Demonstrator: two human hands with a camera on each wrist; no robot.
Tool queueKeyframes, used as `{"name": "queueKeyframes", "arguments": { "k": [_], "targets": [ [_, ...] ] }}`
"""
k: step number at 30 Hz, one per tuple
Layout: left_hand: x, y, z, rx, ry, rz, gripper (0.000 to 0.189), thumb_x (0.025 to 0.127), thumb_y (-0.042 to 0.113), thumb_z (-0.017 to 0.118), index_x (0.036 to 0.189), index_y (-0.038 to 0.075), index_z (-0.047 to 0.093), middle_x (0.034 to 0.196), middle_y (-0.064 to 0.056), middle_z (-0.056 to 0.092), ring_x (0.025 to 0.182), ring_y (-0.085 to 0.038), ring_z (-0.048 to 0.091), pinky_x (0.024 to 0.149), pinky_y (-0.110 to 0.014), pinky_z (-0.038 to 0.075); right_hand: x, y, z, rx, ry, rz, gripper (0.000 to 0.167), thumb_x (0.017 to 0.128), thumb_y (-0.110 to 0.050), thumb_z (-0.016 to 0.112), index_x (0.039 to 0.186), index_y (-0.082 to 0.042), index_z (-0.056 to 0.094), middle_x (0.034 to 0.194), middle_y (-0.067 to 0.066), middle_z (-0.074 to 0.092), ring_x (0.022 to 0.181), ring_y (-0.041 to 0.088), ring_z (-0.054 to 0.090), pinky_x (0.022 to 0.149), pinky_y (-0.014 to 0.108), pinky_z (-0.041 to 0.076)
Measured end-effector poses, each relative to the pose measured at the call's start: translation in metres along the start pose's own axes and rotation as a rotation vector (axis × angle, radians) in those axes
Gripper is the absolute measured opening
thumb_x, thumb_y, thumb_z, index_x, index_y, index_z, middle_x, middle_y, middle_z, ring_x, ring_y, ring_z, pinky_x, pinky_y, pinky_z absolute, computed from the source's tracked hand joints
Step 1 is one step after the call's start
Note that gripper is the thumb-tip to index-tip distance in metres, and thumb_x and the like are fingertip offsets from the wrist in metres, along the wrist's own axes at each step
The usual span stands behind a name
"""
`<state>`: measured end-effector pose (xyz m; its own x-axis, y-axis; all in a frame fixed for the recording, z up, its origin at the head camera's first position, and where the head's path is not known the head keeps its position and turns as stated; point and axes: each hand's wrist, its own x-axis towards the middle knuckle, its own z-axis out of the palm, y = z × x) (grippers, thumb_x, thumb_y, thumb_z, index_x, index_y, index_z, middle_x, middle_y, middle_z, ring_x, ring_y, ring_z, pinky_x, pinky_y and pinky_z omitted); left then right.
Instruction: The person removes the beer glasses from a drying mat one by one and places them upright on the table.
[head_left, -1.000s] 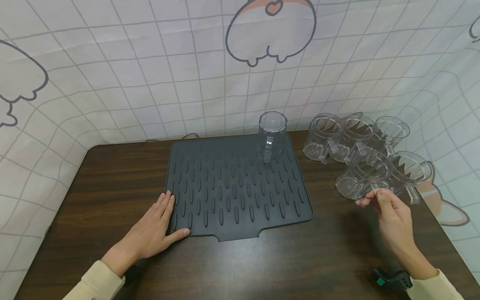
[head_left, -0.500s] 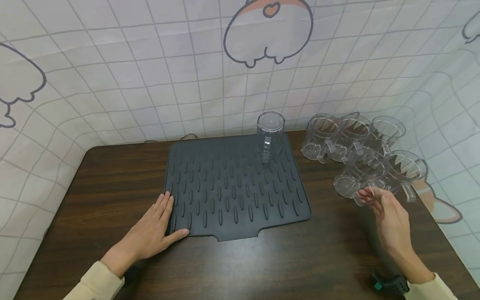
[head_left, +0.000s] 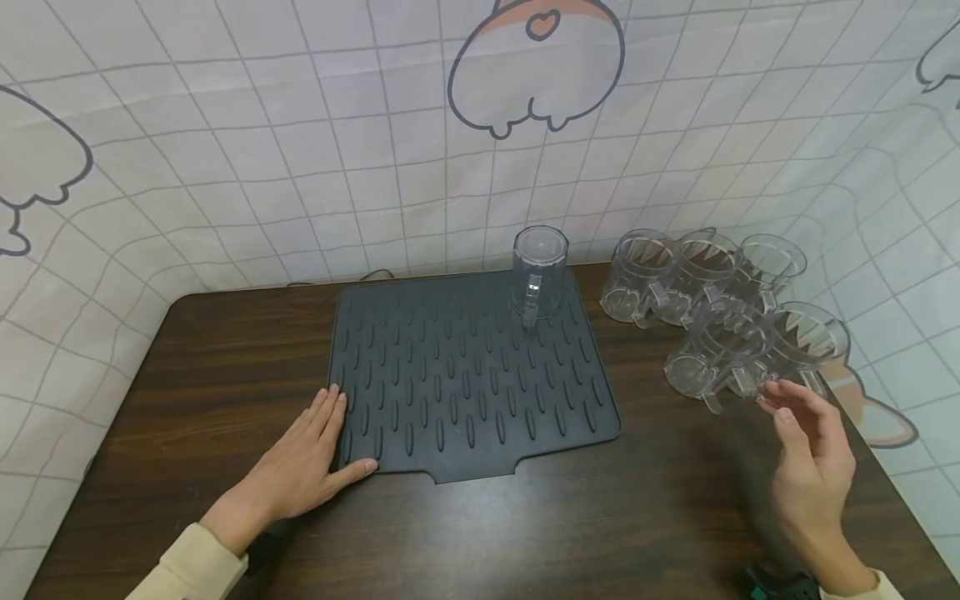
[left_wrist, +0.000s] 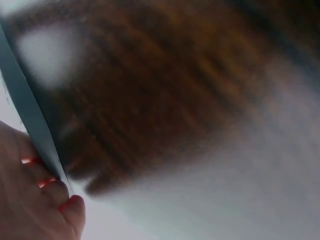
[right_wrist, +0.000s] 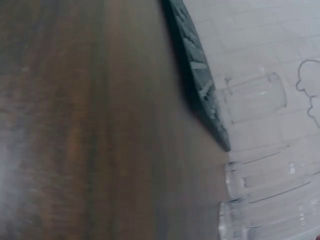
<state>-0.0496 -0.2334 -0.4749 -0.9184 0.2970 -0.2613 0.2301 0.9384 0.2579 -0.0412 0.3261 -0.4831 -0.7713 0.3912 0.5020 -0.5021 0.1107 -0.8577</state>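
My left hand (head_left: 288, 462) lies with straight fingers along the left edge of the dark grey drying mat (head_left: 457, 462), its thumb at the near edge. In the left wrist view, curved fingers (left_wrist: 55, 200) show beside the mat's edge. My right hand (head_left: 813, 467) is raised at the right with thumb and fingers apart and loosely bent, nothing between them. Its fingertips overlap the front two clear mugs, a left one (head_left: 693, 375) and a right one (head_left: 813, 346), close by their handles. Another clear mug (head_left: 540, 275) stands upside down on the mat's back right corner.
Three more clear mugs, a left one (head_left: 637, 275), a middle one (head_left: 701, 267) and a right one (head_left: 772, 258), stand upright behind the front pair. The brown wooden table (head_left: 247, 350) meets a tile-patterned cloth (head_left: 300, 167) at the back and sides.
My right hand has moved right, away from the front left mug's handle, and its fingers have spread from the thumb. My left hand stays on the mat.
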Motion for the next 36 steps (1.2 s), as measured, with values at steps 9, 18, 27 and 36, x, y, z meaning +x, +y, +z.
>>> {"name": "queueKeyframes", "arguments": {
  "k": [9, 18, 27, 36],
  "targets": [
    [0.0, -0.001, -0.001, -0.001, -0.003, -0.002, 0.112, 0.095, 0.077, 0.049, 0.163, -0.005, 0.017, 0.173, -0.026, 0.01, 0.162, -0.045, 0.012, 0.128, -0.064, 0.021, 0.02, -0.022, 0.024, 0.385, -0.035, -0.197, 0.034, 0.093, 0.023, 0.039, 0.125, 0.024, 0.05, 0.113, 0.022, 0.071, 0.104, 0.026, 0.074, 0.091, 0.025, 0.06],
    [-0.001, -0.001, 0.001, 0.003, 0.003, 0.0, 0.111, 0.095, 0.078, 0.048, 0.163, -0.004, 0.017, 0.174, -0.025, 0.01, 0.162, -0.045, 0.012, 0.129, -0.063, 0.021, 0.034, -0.035, 0.058, 0.624, -0.153, -0.2, 0.032, 0.096, 0.021, 0.038, 0.125, 0.026, 0.047, 0.113, 0.029, 0.07, 0.105, 0.033, 0.073, 0.091, 0.03, 0.061],
    [-0.001, 0.0, -0.001, 0.002, -0.022, -0.002, 0.11, 0.096, 0.078, 0.044, 0.164, -0.003, 0.015, 0.174, -0.025, 0.008, 0.162, -0.045, 0.011, 0.129, -0.063, 0.02, 0.042, -0.03, 0.078, 0.647, -0.195, -0.144, 0.031, 0.099, 0.017, 0.038, 0.128, 0.024, 0.048, 0.114, 0.027, 0.069, 0.105, 0.034, 0.073, 0.091, 0.032, 0.061],
    [-0.001, 0.001, -0.004, 0.028, -0.008, 0.016, 0.107, 0.097, 0.076, 0.045, 0.163, -0.005, 0.018, 0.173, -0.026, 0.011, 0.161, -0.045, 0.013, 0.129, -0.062, 0.023, 0.043, -0.019, 0.099, 0.572, -0.259, -0.107, 0.034, 0.101, 0.014, 0.036, 0.131, 0.021, 0.051, 0.117, 0.022, 0.07, 0.107, 0.029, 0.073, 0.091, 0.029, 0.06]
  ]
}}
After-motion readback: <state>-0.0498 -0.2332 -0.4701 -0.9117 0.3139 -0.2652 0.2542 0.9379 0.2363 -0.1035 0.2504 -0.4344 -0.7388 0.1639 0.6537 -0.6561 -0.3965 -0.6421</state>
